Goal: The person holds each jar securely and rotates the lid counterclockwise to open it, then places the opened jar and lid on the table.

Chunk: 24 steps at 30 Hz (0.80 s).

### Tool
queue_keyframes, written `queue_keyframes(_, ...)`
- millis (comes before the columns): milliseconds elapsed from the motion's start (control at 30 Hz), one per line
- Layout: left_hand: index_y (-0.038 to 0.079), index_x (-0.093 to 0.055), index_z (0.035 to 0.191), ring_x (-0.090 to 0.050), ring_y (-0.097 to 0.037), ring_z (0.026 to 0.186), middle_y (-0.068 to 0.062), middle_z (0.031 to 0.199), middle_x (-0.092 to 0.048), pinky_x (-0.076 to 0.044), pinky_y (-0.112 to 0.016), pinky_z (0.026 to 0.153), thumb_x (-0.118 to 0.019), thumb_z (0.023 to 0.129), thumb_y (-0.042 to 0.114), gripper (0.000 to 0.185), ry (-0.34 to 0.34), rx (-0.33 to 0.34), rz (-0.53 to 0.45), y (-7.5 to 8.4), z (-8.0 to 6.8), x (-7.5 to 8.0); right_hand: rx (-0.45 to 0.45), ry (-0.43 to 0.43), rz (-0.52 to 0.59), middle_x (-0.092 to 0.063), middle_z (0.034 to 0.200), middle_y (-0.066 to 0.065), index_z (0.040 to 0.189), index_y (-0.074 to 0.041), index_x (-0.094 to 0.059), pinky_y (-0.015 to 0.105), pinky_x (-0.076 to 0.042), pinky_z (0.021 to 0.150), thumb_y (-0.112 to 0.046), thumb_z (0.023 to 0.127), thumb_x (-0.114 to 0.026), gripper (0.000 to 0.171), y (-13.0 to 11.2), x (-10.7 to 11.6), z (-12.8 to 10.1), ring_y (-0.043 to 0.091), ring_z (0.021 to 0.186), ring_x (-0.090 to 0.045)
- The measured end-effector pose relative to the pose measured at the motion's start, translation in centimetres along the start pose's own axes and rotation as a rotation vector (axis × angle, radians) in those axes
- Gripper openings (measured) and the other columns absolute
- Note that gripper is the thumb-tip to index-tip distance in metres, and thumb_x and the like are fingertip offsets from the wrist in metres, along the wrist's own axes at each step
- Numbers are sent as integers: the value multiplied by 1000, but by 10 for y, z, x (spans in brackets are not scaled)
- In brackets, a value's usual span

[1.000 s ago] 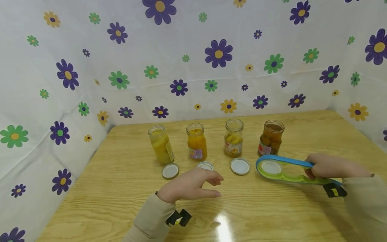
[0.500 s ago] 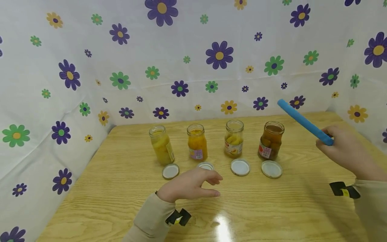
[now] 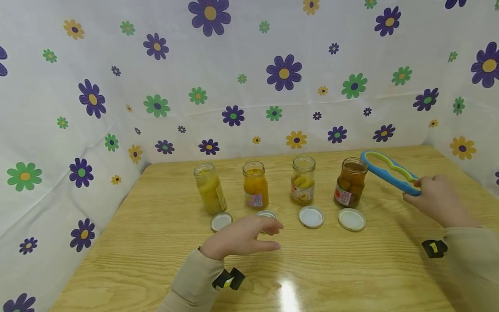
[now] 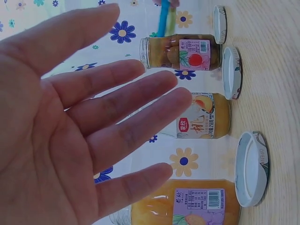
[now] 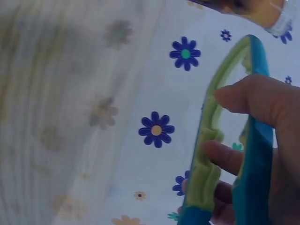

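Note:
Four open glass jars of fruit stand in a row: pale yellow [image 3: 209, 188], orange [image 3: 255, 184], a labelled peach jar [image 3: 302, 180] and a brown one [image 3: 351, 182]. A white lid lies in front of each, at the left [image 3: 221, 221], partly behind my fingers [image 3: 267, 214], right of centre [image 3: 311, 216] and at the right [image 3: 351, 219]. My left hand [image 3: 273, 236] hovers open and empty near the second lid, palm and fingers [image 4: 117, 108] spread. My right hand [image 3: 419, 190] grips the handle of a blue-and-green jar opener [image 3: 387, 173], held in the air right of the brown jar; its fingers curl round the opener [image 5: 255, 140].
The wooden table [image 3: 351, 268] is walled on three sides by a white cloth with flowers [image 3: 249, 86]. In the left wrist view the jars [image 4: 204, 116] and lids [image 4: 251, 168] appear sideways. Bare wood lies in front of the lids.
The opener lay on the table around the rightmost lid; my right hand lifted it up and to the right, leaving the lid behind. My left hand hardly moved.

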<state>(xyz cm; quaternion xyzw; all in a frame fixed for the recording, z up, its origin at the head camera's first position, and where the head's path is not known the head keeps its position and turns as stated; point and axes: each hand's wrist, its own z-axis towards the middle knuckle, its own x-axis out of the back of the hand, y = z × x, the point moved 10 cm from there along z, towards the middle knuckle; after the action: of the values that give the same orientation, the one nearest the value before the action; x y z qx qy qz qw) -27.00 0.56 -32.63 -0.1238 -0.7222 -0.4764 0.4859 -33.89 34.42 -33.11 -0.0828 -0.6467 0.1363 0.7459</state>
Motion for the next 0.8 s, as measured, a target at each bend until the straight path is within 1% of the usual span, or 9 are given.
queue_keyframes(133,0,-53,117,-56,-18,99,-9,110,-59,-44,-29,84,-55,88,24,37,10,-13,13,2,-1,1,43,-109,-87,-55,72,21,85,19,-57,41,-40,57,-24,76,-64,45,1,-19,1,36,73,-47)
queue_keyframes(200,0,-53,117,-56,-17,98,-9,109,-59,-45,-29,84,-55,88,23,37,12,-13,22,3,-1,1,67,-155,-122,-54,67,14,79,15,-57,38,-40,54,-26,74,-67,42,1,-26,0,31,67,-47)
queue_keyframes(300,1,-53,117,-56,-16,97,-8,109,-59,-45,-29,83,-55,88,24,37,14,-15,32,3,-1,1,81,-185,-133,-50,65,10,74,12,-56,36,-38,52,-25,73,-69,39,1,-31,-3,27,64,-44)
queue_keyframes(433,1,-53,116,-56,-16,97,-8,108,-60,-45,-28,83,-55,88,24,36,17,-15,32,3,-2,2,82,-191,-122,-48,67,12,70,7,-53,37,-37,52,-20,74,-69,31,-1,-33,-4,30,66,-44)
queue_keyframes(567,0,-54,116,-56,-16,97,-9,107,-59,-45,-28,83,-55,88,25,37,20,-16,35,2,-3,2,99,-203,-155,-53,73,22,72,11,-54,48,-41,62,-12,74,-68,26,-3,-36,-1,44,77,-47)
queue_keyframes(600,0,-54,116,-56,-15,97,-9,107,-59,-45,-28,83,-55,88,25,37,22,-19,40,2,-3,3,105,-206,-156,-53,73,22,71,10,-54,48,-41,62,-10,74,-67,24,-3,-37,-1,43,77,-47)
queue_keyframes(667,0,-53,116,-56,-13,96,-9,107,-60,-45,-27,82,-55,89,26,38,25,-33,55,4,-3,3,120,-221,-138,-52,72,20,68,9,-54,46,-42,62,-7,74,-66,20,-2,-41,-2,39,73,-47)
queue_keyframes(700,-1,-53,117,-56,-14,97,-10,107,-60,-45,-27,82,-55,89,26,38,25,-37,56,4,-3,3,129,-228,-122,-50,69,15,65,5,-53,42,-42,59,-7,74,-65,19,-1,-43,-3,33,68,-46)
queue_keyframes(800,0,-53,118,-56,-15,98,-9,108,-59,-45,-27,83,-55,88,26,39,24,-35,50,4,-3,3,141,-250,-71,-43,64,6,61,-3,-47,33,-35,52,-8,74,-65,23,2,-49,-6,21,60,-39)
